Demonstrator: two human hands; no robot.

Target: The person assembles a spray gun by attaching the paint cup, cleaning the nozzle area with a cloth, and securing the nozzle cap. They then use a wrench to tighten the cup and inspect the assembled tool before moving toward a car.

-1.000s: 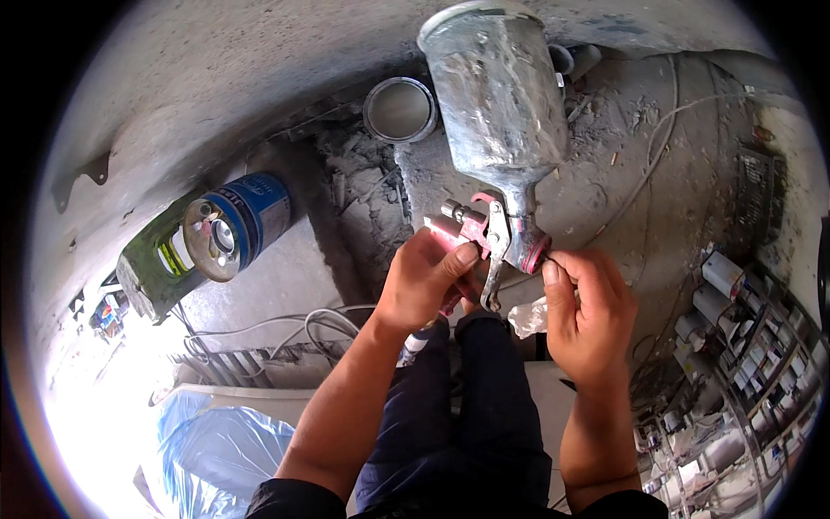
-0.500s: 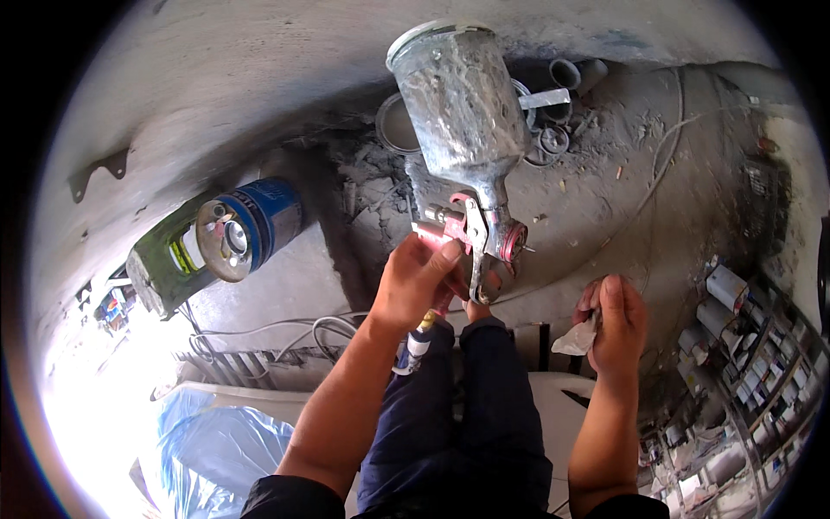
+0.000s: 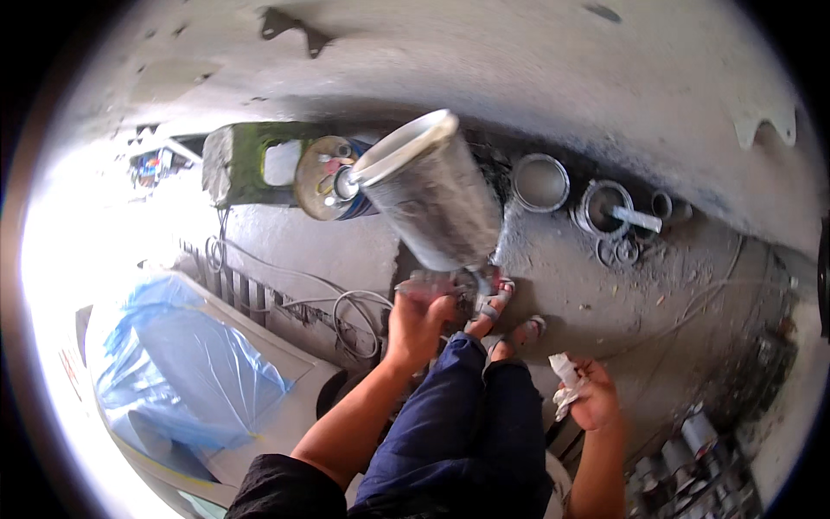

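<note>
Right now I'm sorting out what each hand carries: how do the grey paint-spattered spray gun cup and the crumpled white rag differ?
The grey paint-spattered spray gun cup is big, rigid and tilted, held up by the left hand. The crumpled white rag is small, soft and bunched in the right hand, held lower. Both are off the floor.

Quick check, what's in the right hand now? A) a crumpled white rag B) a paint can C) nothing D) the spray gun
A: the right hand grips a crumpled white rag down beside the knee, apart from the spray gun, which the left hand alone holds up by its handle.
</note>
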